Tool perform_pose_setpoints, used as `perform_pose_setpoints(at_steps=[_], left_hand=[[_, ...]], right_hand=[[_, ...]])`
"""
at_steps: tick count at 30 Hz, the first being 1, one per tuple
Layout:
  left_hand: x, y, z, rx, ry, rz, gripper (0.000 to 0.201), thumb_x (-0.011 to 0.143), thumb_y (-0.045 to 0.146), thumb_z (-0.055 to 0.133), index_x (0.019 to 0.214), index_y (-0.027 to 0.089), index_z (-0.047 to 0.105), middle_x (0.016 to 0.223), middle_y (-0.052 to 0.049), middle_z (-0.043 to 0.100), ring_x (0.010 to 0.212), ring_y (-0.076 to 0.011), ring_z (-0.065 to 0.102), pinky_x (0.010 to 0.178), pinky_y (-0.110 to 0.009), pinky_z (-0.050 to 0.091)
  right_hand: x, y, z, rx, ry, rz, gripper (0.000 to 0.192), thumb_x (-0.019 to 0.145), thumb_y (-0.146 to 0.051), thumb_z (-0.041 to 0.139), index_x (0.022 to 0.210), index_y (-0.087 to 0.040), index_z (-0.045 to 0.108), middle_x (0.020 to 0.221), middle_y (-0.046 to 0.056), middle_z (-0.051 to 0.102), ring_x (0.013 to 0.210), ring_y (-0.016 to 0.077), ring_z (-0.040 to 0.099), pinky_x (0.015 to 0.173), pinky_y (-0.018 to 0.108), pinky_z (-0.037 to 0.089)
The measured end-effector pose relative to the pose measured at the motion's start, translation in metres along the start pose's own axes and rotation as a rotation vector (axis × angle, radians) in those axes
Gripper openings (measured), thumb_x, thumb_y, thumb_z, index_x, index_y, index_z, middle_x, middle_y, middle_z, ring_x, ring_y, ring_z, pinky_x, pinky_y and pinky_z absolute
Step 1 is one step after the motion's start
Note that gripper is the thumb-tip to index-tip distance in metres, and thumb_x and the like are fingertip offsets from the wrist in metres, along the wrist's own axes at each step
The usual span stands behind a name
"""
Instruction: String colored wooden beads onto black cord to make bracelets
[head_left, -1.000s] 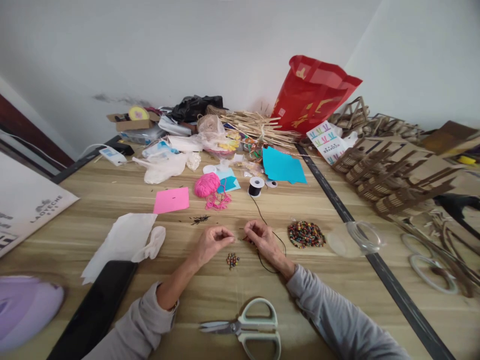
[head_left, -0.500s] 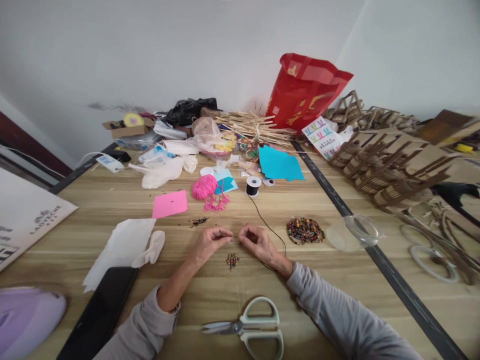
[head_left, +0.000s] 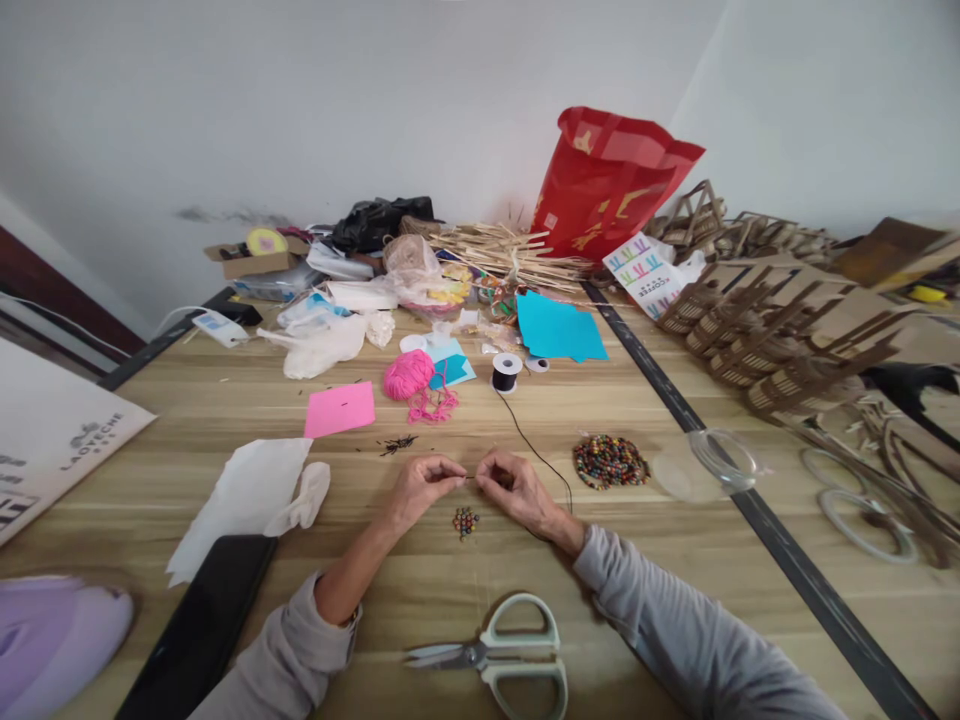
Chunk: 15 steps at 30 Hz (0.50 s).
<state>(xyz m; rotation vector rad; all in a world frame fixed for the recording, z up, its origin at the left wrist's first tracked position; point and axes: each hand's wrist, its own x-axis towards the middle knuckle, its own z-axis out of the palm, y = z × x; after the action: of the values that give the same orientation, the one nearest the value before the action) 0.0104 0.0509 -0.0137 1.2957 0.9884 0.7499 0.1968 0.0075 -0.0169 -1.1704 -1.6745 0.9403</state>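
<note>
Centrally on the wooden table (head_left: pixel 675 620), both hands pinch the black cord (head_left: pixel 534 455). Left hand (head_left: pixel 420 487): thumb and forefinger closed tight on the cord's end, tips nearly meeting the right's. Right hand (head_left: pixel 517 487): fingers curled, pinched shut on the same cord; whether a bead sits between the fingertips, cannot tell. Cord runs from the right hand away to the black spool (head_left: pixel 507 372), well beyond the hands. Small bead cluster (head_left: pixel 466 521) lies just below the hands; larger bead pile (head_left: pixel 610 462) to their right, near. Scissors (head_left: pixel 495 655) lie toward the near table edge. Bare wood between hands and pink paper (head_left: pixel 340 408).
</note>
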Motion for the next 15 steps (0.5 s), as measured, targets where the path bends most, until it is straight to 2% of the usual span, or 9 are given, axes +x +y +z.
perform_pose_setpoints(at_steps=[15], left_hand=[[0.0001, 0.0, 0.0003, 0.01, -0.021, 0.023, 0.014, 0.06, 0.02, 0.076, 0.071, 0.013, 0.071, 0.068, -0.003, 0.073, 0.065, -0.0155, 0.065, 0.065, -0.024, 0.05]], right_hand=[[0.0005, 0.0006, 0.0009, -0.027, -0.006, -0.022, 0.011, 0.083, -0.024, 0.056, 0.077, -0.015, 0.06, 0.064, -0.001, 0.054, 0.058, 0.0102, 0.047, 0.051, 0.019, 0.037]])
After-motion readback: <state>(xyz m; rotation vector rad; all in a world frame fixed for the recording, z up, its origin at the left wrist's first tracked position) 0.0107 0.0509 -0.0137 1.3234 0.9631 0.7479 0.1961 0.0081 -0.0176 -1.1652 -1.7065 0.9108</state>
